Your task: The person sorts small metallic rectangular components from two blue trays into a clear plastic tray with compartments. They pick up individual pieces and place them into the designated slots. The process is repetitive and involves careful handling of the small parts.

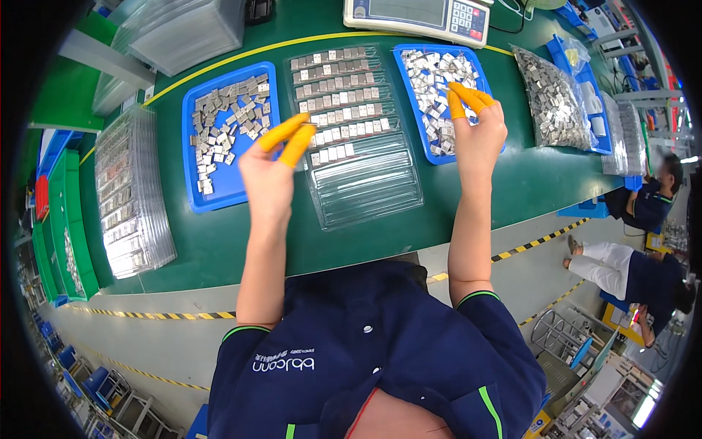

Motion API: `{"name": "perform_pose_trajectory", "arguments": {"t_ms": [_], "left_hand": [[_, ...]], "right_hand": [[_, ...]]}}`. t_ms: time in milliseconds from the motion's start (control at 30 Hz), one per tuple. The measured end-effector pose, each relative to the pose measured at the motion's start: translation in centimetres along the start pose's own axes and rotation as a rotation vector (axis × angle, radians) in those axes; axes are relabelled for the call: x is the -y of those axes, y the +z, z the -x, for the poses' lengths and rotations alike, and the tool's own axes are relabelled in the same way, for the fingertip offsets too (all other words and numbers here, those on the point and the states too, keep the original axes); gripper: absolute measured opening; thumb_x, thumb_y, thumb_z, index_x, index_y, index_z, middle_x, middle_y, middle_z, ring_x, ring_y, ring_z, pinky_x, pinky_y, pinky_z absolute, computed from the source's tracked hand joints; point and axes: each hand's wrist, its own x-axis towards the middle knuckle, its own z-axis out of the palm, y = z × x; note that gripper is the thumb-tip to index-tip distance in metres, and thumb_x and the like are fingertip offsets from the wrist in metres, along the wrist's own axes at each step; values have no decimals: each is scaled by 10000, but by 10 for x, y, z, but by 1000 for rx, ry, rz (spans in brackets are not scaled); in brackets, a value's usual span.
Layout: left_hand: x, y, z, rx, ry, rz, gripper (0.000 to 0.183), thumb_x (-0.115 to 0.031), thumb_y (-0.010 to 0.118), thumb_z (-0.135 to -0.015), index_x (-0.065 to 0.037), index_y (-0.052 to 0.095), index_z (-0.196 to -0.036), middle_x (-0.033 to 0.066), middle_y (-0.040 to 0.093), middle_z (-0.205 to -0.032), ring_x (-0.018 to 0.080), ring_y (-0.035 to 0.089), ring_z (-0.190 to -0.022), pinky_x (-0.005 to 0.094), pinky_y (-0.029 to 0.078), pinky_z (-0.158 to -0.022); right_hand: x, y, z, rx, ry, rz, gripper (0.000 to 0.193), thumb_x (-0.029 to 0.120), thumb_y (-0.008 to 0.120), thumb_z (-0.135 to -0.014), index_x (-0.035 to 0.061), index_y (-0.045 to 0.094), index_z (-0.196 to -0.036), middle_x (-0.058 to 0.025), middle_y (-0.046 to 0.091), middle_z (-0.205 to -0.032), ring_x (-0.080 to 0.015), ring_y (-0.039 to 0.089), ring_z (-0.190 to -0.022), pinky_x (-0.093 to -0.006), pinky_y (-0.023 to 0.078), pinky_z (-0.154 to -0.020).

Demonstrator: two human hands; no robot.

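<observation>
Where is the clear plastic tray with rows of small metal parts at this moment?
In the head view, the clear slotted tray lies at the middle of the green table, between the left blue tray and the right blue tray, in front of the weighing scale.

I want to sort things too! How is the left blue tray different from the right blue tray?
The left blue plastic tray holds loosely scattered small silver metal parts, with bare blue floor showing; the right blue plastic tray is heaped thickly. The left hand hovers beside the left tray's edge; the right hand is over the right tray. Both are rectangular.
</observation>
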Motion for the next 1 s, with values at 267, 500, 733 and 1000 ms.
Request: {"name": "perform_pose_trajectory", "arguments": {"t_ms": [267, 500, 733, 1000], "left_hand": [[6, 14, 2, 26, -62, 67, 250, 2, 692, -749, 47, 648, -991, 111, 666, -948, 138, 622, -852, 244, 482, -792], [7, 11, 4, 69, -41, 17, 239, -4, 695, -748, 45, 653, -978, 111, 671, -928, 137, 628, -833, 246, 489, -783], [5, 11, 6, 109, -52, -40, 223, -18, 709, -740, 30, 668, -954, 95, 678, -907, 130, 631, -815, 240, 494, -764], [8, 1, 2, 283, -162, 115, 223, 15, 701, -732, 45, 660, -949, 116, 671, -901, 143, 633, -799, 243, 505, -743]], "right_hand": [[69, 23, 31, 563, 364, -880, 183, 38, 685, -755, 9, 683, -936, -79, 673, -937, -135, 610, -857, -247, 460, -787], [64, 28, 39, 535, 366, -947, 189, 28, 682, -756, 5, 683, -944, -83, 677, -923, -136, 610, -852, -254, 455, -796], [63, 23, 37, 619, 344, -879, 207, -11, 683, -745, -24, 669, -951, -99, 667, -931, -156, 596, -900, -275, 445, -838], [52, 23, 33, 901, 572, -1193, 187, -25, 677, -739, -32, 663, -925, -86, 649, -934, -153, 610, -845, -262, 491, -768]]}}
